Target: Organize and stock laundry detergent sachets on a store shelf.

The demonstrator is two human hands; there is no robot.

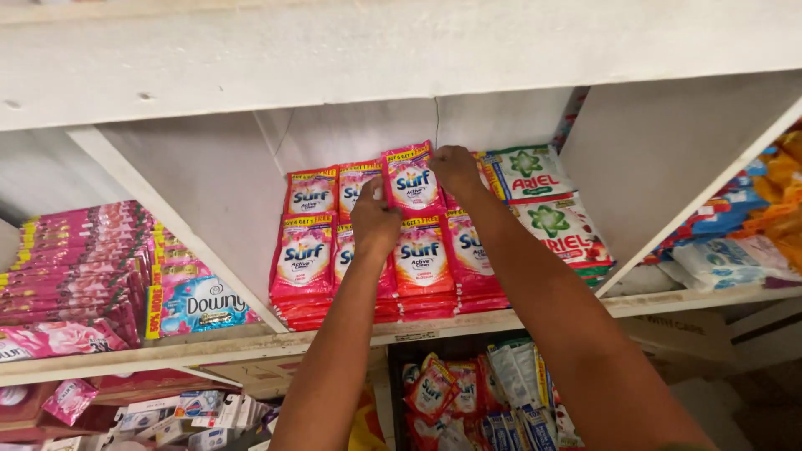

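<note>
Both of my hands reach into the middle compartment of a white wooden shelf (pixel 468 324). Between them they hold one pink detergent sachet (pixel 411 179) by its two upper corners. My left hand (pixel 373 217) grips its left edge, my right hand (pixel 455 171) its top right corner. The sachet stands upright at the back, above stacked rows of the same pink sachets (pixel 305 259) that fill the compartment floor. My forearms cover part of those stacks.
White and green detergent sachets (pixel 547 205) lie at the right of the same compartment. The left compartment holds pink sachet stacks (pixel 75 267) and blue softener packs (pixel 200 305). Blue and orange packets (pixel 735 225) fill the right compartment. Loose sachets (pixel 476 401) sit below the shelf.
</note>
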